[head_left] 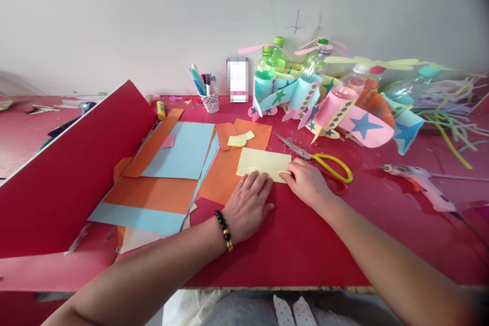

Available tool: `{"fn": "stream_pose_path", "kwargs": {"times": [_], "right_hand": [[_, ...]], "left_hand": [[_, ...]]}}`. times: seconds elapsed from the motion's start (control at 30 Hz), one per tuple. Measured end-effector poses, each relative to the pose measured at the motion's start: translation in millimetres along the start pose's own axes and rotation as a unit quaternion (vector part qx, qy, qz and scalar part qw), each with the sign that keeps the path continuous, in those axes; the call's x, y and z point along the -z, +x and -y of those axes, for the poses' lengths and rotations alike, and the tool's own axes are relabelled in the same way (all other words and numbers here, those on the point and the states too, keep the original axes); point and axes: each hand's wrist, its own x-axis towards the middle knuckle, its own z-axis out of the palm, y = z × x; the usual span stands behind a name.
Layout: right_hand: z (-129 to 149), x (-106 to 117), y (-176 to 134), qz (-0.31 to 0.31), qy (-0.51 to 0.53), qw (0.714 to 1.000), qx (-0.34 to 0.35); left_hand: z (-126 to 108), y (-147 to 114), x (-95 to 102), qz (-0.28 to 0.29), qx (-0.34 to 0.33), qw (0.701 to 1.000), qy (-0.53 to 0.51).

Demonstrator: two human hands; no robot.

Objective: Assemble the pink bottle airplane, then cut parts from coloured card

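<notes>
A pale yellow sheet of paper lies before me, partly over an orange sheet. My left hand rests flat on its near edge, fingers stretched out. At the sheet's right corner, my right hand pinches the near edge between thumb and fingers. That near edge looks folded up in a narrow strip. Just beyond my right hand lie scissors with yellow and red handles, blades pointing to the far left. Small yellow paper scraps lie behind the sheet.
Blue paper and orange sheets are stacked at left beside a leaning red board. Behind stand a pen cup, a phone and several decorated bottles. A glue gun with a cord lies at right.
</notes>
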Motion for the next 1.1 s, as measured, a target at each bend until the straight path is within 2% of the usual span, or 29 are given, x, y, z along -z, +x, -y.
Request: {"fn": "stream_pose_path", "kwargs": {"times": [0.33, 0.4, 0.47, 0.53, 0.6, 0.67, 0.77, 0.97, 1.1], "right_hand": [[0, 4, 0, 0.005, 0.033, 0.999, -0.012], [5, 10, -3, -0.017, 0.032, 0.999, 0.007], [14, 15, -9, -0.026, 0.016, 0.998, 0.062], [24, 16, -18, 0.0, 0.005, 0.991, 0.132], [32, 13, -28, 0.049, 0.011, 0.984, 0.17], [34, 8, -35, 0.088, 0.019, 0.981, 0.172], [30, 4, -40, 0.116, 0.015, 0.979, 0.168], [24, 8, -39, 0.148, -0.017, 0.978, 0.149], [24, 8, -40, 0.143, -0.017, 0.978, 0.152]], "left_hand": [[0, 2, 4.0, -0.001, 0.0, 1.0, -0.009], [0, 3, 4.4, 0.002, -0.001, 1.0, -0.006], [1, 3, 3.8, 0.0, -0.002, 1.0, -0.007], [1, 3, 2.3, -0.009, -0.009, 1.0, -0.007], [3, 2, 0.8, -0.015, -0.021, 1.0, -0.007], [4, 1, 0.7, -0.013, -0.028, 0.999, -0.01], [6, 1, 4.5, -0.005, -0.024, 0.999, -0.022], [10, 2, 14.8, 0.02, -0.014, 0.999, -0.043], [18, 0, 20.8, 0.033, 0.001, 0.999, -0.04]]}}
